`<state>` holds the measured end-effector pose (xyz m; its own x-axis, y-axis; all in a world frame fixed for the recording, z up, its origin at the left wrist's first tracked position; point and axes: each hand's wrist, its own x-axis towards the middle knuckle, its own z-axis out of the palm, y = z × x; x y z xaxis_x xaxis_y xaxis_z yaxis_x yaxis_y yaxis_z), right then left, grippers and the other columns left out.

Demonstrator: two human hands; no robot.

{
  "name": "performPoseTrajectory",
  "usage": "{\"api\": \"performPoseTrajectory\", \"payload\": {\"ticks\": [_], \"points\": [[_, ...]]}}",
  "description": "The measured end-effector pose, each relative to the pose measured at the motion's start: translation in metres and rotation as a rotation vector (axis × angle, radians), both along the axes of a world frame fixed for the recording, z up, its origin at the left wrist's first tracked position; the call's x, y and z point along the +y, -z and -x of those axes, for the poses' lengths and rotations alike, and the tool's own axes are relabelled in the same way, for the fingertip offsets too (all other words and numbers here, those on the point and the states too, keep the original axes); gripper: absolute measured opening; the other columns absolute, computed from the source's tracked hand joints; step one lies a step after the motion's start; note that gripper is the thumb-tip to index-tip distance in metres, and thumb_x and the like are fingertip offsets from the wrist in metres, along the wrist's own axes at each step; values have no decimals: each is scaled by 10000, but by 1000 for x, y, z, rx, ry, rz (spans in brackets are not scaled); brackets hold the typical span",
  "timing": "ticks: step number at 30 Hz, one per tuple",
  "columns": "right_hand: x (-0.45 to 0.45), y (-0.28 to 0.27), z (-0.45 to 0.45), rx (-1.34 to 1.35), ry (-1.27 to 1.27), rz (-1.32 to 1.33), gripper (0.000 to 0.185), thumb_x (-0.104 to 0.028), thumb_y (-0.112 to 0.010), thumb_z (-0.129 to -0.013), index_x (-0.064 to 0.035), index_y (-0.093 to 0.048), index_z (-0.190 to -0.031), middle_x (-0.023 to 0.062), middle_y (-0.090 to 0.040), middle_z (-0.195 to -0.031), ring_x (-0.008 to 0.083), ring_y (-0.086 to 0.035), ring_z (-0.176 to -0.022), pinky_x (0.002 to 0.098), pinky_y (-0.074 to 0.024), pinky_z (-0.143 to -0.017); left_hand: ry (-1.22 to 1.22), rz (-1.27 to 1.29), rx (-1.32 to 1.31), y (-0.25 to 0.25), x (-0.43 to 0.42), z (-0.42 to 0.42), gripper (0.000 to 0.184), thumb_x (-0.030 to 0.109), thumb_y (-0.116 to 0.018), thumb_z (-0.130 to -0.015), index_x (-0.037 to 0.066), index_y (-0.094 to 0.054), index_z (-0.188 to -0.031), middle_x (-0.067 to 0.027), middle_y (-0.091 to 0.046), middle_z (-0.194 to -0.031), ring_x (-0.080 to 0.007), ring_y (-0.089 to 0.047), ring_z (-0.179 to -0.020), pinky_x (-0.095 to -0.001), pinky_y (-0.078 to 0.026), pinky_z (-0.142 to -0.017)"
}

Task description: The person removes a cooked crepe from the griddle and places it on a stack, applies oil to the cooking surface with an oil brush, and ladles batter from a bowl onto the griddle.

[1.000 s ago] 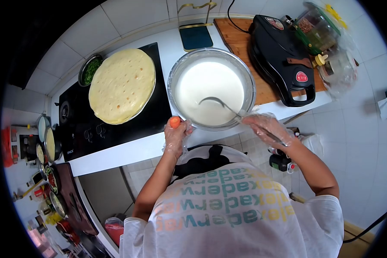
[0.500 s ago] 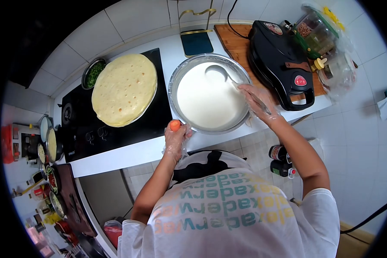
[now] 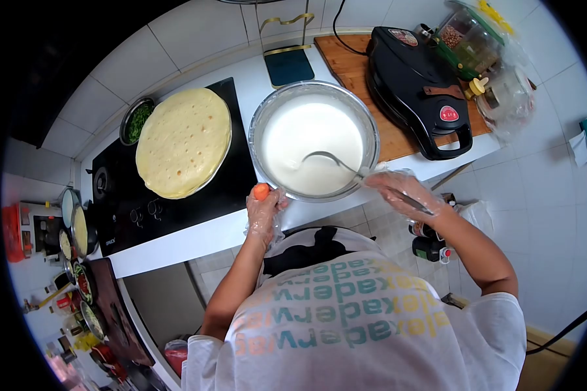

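A wide metal bowl (image 3: 374, 130) of white liquid stands on the white counter. My right hand (image 3: 407, 193), in a clear plastic glove, grips the handle of a metal ladle (image 3: 346, 166) at the bowl's lower right; the ladle's head lies in the liquid near the bowl's middle. My left hand (image 3: 264, 212), also gloved, is closed round an orange object (image 3: 261, 191), perhaps a carrot, beside the bowl's lower left rim. Left of the bowl, a stack of round pale flatbreads (image 3: 184, 143) rests on the black cooktop.
A black electric griddle (image 3: 417, 91) sits shut on a wooden board (image 3: 346, 58) at the right. Chopped greens fill a small bowl (image 3: 137, 122) behind the flatbreads. A dark tablet-like slab (image 3: 289, 67) lies behind the big bowl. Clear containers (image 3: 469, 39) stand at the back right.
My right hand has swung the ladle from the bowl's far side back toward its near right side. My left hand keeps the orange object in nearly the same place.
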<state>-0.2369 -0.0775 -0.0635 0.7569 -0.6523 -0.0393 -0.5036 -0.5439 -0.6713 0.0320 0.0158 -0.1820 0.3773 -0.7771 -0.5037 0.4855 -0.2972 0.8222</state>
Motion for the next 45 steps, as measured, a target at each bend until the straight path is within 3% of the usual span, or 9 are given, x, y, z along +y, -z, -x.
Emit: {"api": "performPoseTrajectory", "payload": {"ticks": [4,11,14,19,24,25,29,35,45], "points": [[-6,-4,16,178,90,180,192,-28,-505,-799,-59,-583,-972,142,-608,-866,321,-588,-784,374,-482,-681,-1,13,16,2,0,0,190,70,-645,-746,65,-484,-848,-15,-512,-771,-116,-536,-665,-255,-508,-598],[-54,35,-5,-90,99,421,176,-41,-518,-803,-68,-562,-972,163,-602,-850,344,-580,-771,391,-473,-668,-7,2,12,8,0,-1,179,79,-639,-745,69,-492,-848,-14,-519,-775,-113,-538,-669,-244,-503,-595],[-77,67,-21,-281,114,474,144,-49,-522,-820,-82,-572,-951,105,-585,-728,246,-570,-616,297,-444,-533,-15,19,6,4,1,1,149,92,-628,-743,80,-508,-830,-4,-533,-755,-102,-539,-652,-219,-492,-577],[-66,68,-66,-534,294,-456,83,-161,-585,-825,-82,-561,-831,-34,-444,-611,45,-364,-461,161,-261,-404,-24,4,7,1,1,1,194,91,-636,-741,83,-499,-879,-3,-522,-792,-106,-539,-678,-232,-503,-606],[-25,39,-75,-483,502,-1131,176,-228,-610,-820,-75,-537,-775,-34,-433,-625,35,-315,-483,165,-243,-408,-20,-6,21,-1,1,1,209,85,-639,-738,83,-493,-887,-3,-520,-790,-108,-540,-678,-240,-506,-617],[-20,49,-68,-410,489,-1101,110,-183,-581,-830,-76,-562,-844,14,-461,-636,102,-377,-505,220,-329,-441,-15,-10,22,-2,1,1,206,84,-639,-738,82,-493,-883,-4,-521,-787,-107,-540,-678,-239,-506,-616],[1,30,-25,15,-73,22,196,-83,-515,-820,-97,-583,-1003,103,-556,-726,256,-540,-636,356,-456,-641,4,4,19,0,-1,0,186,78,-634,-741,76,-494,-865,-9,-526,-774,-110,-539,-680,-250,-502,-620],[-7,-3,11,219,51,177,210,-41,-530,-788,-73,-589,-987,156,-610,-902,316,-595,-791,379,-477,-697,59,-10,22,10,-2,-6,193,79,-647,-740,70,-498,-862,-11,-533,-783,-118,-540,-700,-275,-501,-636],[-69,56,-28,-210,154,380,148,-80,-548,-816,-31,-580,-951,137,-614,-907,278,-583,-748,341,-465,-689,30,-20,15,5,0,-5,190,71,-648,-739,71,-497,-854,-10,-522,-779,-115,-549,-695,-260,-509,-621]]}}
